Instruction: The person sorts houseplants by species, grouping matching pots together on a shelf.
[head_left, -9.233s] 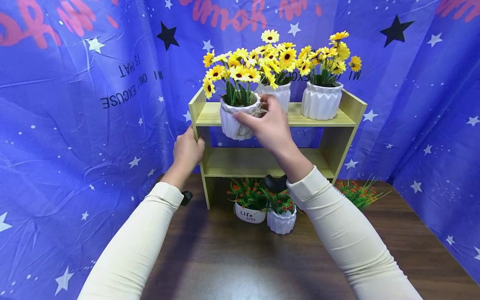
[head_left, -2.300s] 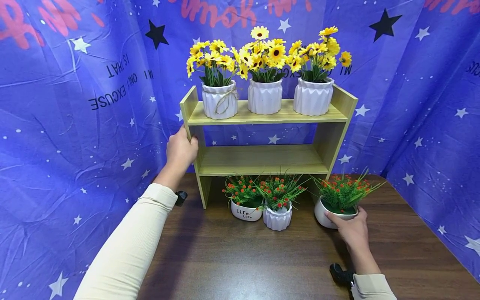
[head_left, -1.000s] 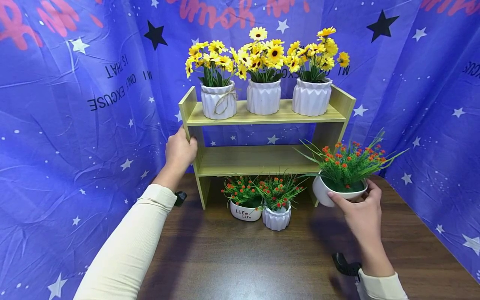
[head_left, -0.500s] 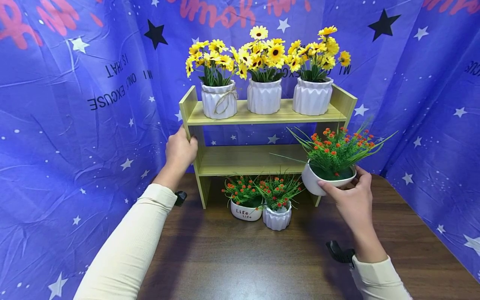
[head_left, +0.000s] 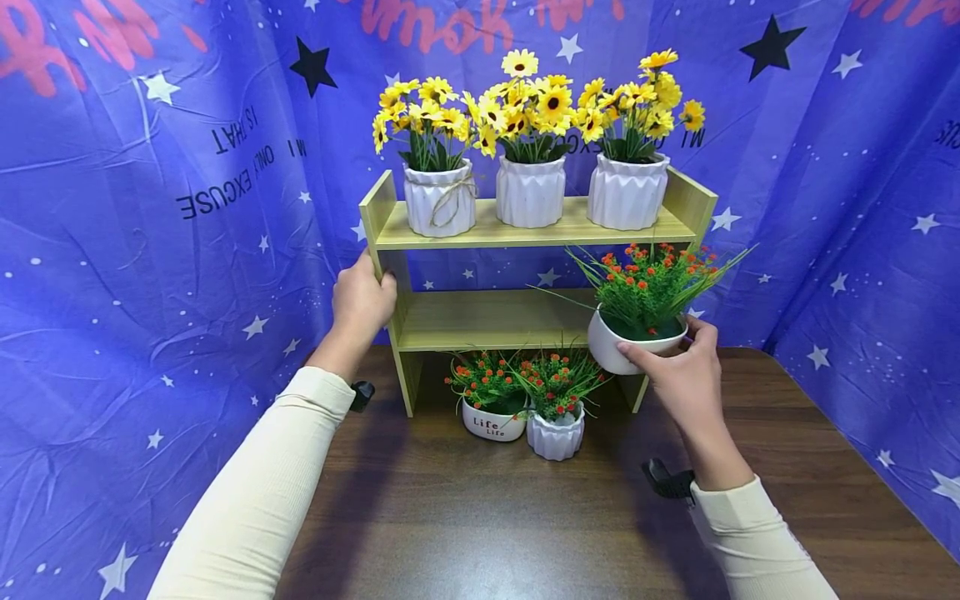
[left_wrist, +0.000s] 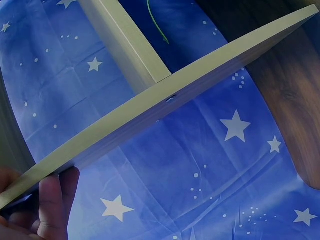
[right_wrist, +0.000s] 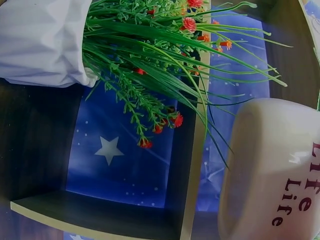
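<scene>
At the far left of the head view: blue star-printed curtain (head_left: 225,275), running behind the whole setup. Left hand (head_left: 363,300): fingers curled round the edge of the shelf's left side panel (head_left: 386,292), digits on both faces of the board; grip also seen at the corner of the left wrist view. Black wrist mount (head_left: 362,396) just below that hand.

Shelf (head_left: 517,317) upright on brown wooden table (head_left: 480,517). Top board, left end: white pot with twine bow (head_left: 440,200), yellow flowers. Below, on the table: lettered oval pot (head_left: 491,423), red flowers, text "Life Life". Top board, middle: white ridged pot (head_left: 530,193), yellow flowers. Below, on the table just beside the oval one: small fluted pot (head_left: 555,437), red flowers and grass; contact between the two not determinable. Top board, right end: third ridged pot (head_left: 628,193), yellow flowers.

Right hand (head_left: 686,375): thumb on the near side, fingers behind, pinching the raised oval pot (head_left: 611,346), red flowers. Pot clear of the table, roughly upright, before the middle board's right end. Right wrist view: "Life Life" on its wall, gap visible between base and board edge.
</scene>
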